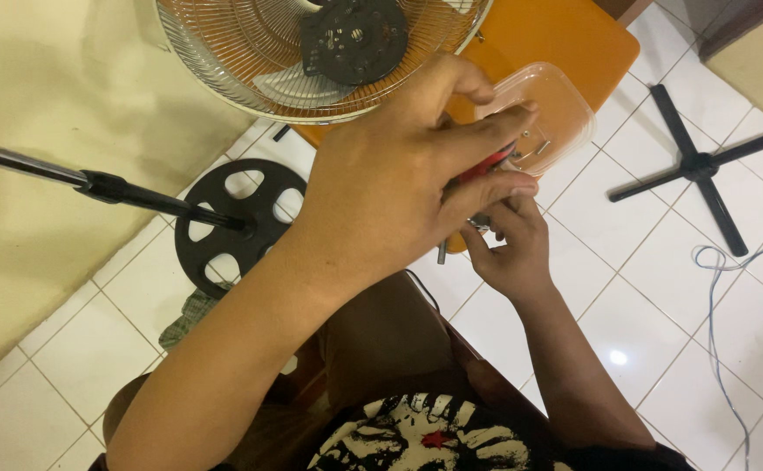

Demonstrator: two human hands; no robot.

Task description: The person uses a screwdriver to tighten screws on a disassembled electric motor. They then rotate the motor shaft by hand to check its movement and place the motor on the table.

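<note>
Both hands closed on a red-handled tool, held low in front of the seated person.

The left hand (381, 187) lies back-up, arm reaching forward from the lower left, fingers curled shut around the red-handled tool (484, 166); the right hand (510, 249) sits just beneath it, fingers bent upward, pinching the tool's grey metal end. How firmly the right hand grips cannot be told. Just beyond the fingertips rests a clear plastic tub (565, 109) with small screws, on an orange stool (565, 39). Ahead of the left hand stands a fan grille (251, 61); to its left a black round base (224, 222); well right, a black cross stand (700, 166).
</note>
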